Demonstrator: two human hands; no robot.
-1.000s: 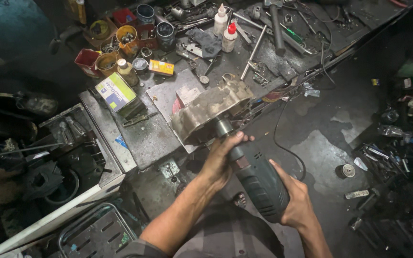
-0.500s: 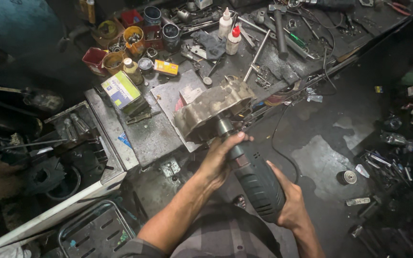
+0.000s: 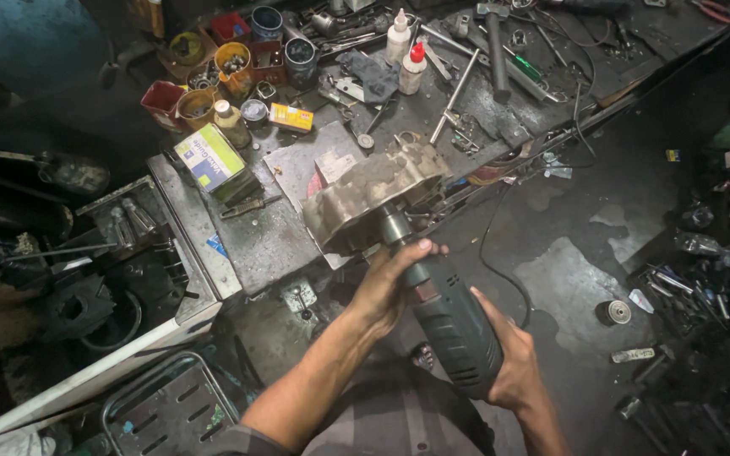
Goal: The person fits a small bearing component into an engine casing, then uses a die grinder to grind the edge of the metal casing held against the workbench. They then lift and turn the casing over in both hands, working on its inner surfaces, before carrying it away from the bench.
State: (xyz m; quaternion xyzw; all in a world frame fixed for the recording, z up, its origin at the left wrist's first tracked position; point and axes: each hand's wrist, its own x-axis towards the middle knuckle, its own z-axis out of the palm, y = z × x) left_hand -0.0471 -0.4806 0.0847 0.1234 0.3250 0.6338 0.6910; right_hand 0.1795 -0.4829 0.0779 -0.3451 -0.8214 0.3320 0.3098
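We grip the grey drill point(image 3: 454, 325): left hand point(image 3: 386, 283) fingers clamped near the chuck, right hand point(image 3: 513, 363) on its rear. Yellow cups point(image 3: 234, 61) on the desk point(image 3: 255, 241) hold small metal parts.

The drill point(image 3: 449, 325) is dark grey-green with a ribbed body and a silver chuck. It lies slanted, its nose aimed toward eleven o'clock and pressed into the metal casting point(image 3: 373, 194). The casting is a grimy, tan-grey block sitting on the surface's near edge, at eleven o'clock from the drill.
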